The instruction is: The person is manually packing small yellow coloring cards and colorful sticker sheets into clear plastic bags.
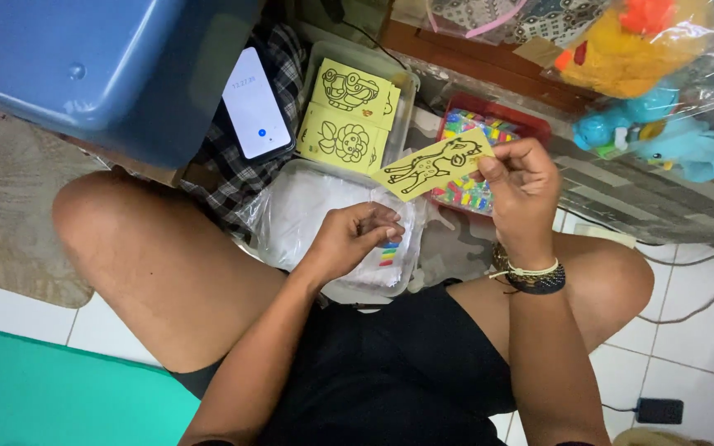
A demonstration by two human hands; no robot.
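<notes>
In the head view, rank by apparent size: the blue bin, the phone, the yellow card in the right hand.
1. Blue bin, though it sits nearest the camera.
2 and 3. Phone and yellow card look alike; unranked.
</notes>
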